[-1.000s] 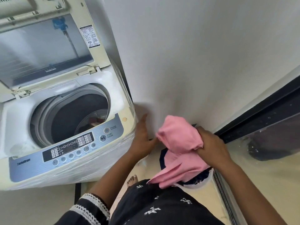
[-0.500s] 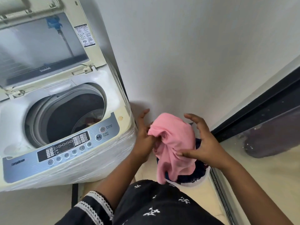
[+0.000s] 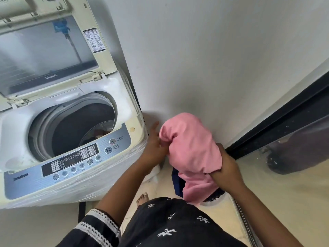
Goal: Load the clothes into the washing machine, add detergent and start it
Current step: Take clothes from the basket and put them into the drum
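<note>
Head view: washing machine (image 3: 124, 107) beside pink cloth (image 3: 192, 150).

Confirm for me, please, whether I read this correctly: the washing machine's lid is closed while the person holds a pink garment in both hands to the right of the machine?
Not quite. The head view shows the lid raised, leaving the drum of the washing machine open. The rest holds: the left hand and right hand hold the pink garment to the machine's right.

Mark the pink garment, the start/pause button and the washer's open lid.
pink garment (image 3: 191, 145), head view, middle of the bunched cloth.
start/pause button (image 3: 108, 150), head view, centre of the round button.
open lid (image 3: 44, 54), head view, its glass pane.
</note>
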### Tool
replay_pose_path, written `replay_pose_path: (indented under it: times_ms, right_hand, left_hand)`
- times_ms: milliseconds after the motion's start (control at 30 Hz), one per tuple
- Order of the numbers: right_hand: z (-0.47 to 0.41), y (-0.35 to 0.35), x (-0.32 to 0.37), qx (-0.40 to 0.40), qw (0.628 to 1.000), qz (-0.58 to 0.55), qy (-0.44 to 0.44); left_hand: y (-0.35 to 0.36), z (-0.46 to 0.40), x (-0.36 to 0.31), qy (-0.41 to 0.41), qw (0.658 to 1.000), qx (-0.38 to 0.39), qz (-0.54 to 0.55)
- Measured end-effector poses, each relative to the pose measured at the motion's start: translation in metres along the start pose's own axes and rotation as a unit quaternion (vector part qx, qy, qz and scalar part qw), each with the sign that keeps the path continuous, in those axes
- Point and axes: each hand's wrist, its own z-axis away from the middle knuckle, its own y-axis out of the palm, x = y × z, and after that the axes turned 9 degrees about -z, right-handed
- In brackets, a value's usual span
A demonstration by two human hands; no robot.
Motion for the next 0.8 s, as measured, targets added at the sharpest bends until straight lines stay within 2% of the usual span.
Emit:
replay_pose_path:
  times_ms: [33, 100, 167, 233, 333, 400, 467, 533, 600, 700, 800]
  right_hand:
    - [-0.004, -0.007, -0.002, 0.0, 0.993, 0.114, -0.023]
    - [-0.009, -0.012, -0.001, 0.018, 0.952, 0.298, -0.063]
    - [-0.012, -0.008, 0.015, 0.015, 0.929, 0.355, -0.106]
    - [-0.01, 0.003, 0.041, -0.009, 0.927, 0.337, -0.164]
    - [-0.008, 0.016, 0.075, -0.007, 0.948, 0.233, -0.216]
    - [-0.008, 0.012, 0.083, 0.021, 0.965, 0.095, -0.243]
    - [-0.012, 0.003, 0.077, 0.047, 0.967, -0.041, -0.248]
    - [-0.017, -0.005, 0.061, 0.075, 0.97, -0.057, -0.225]
    - [-0.016, -0.007, 0.042, 0.117, 0.979, -0.077, -0.148]
    - [-0.004, 0.001, 0.031, 0.165, 0.966, -0.186, -0.077]
    - [0.004, 0.026, 0.041, 0.085, 0.946, -0.297, -0.099]
  left_hand:
    - [-0.006, -0.002, 0.01, 0.055, 0.996, 0.006, -0.073]
    - [-0.011, 0.0, 0.022, 0.147, 0.97, 0.06, -0.183]
    - [0.002, 0.004, 0.027, 0.212, 0.936, 0.118, -0.254]
    - [0.025, 0.011, 0.028, 0.244, 0.92, 0.128, -0.279]
    - [0.035, 0.015, 0.029, 0.186, 0.97, 0.055, -0.15]
    - [0.028, 0.017, 0.024, 0.162, 0.984, -0.018, -0.073]
    - [0.018, 0.021, 0.01, 0.122, 0.989, -0.052, 0.064]
    - [0.009, 0.024, 0.0, 0.08, 0.967, -0.003, 0.241]
    - [-0.002, 0.024, -0.003, 0.037, 0.925, 0.039, 0.375]
    - [-0.013, 0.02, 0.0, -0.008, 0.88, 0.017, 0.474]
    - [-0.005, 0.025, -0.006, -0.05, 0.841, 0.074, 0.534]
